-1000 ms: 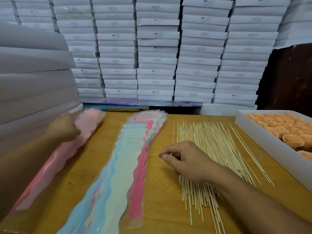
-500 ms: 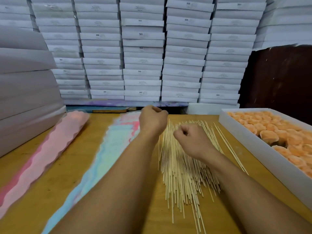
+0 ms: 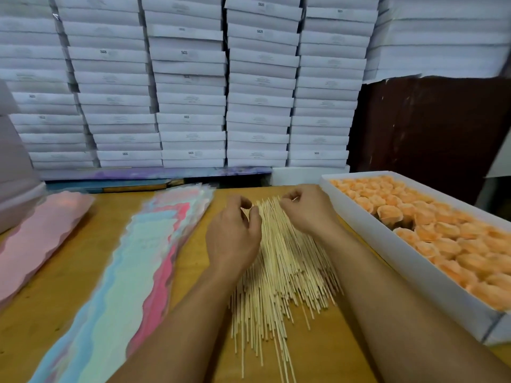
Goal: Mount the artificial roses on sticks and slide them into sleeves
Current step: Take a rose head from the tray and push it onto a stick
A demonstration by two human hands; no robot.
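Note:
A loose pile of thin wooden sticks lies fanned out on the wooden table between my forearms. My left hand sits over the pile's far left end, its fingers and thumb curled around a few stick tips. Over the far right end, my right hand has curled fingers, and thumb and forefinger pinch what looks like a stick tip. Orange artificial roses fill a long white box on the right. A stack of pastel blue, green and pink sleeves lies left of the sticks.
A second stack of pink sleeves lies at the far left edge. White flat boxes are stacked high against the back of the table. A dark brown panel stands behind the rose box.
My left hand came over from the pink sleeves at the far left to the sticks. My right hand slid from the pile's near part to its far end. The view moved closer.

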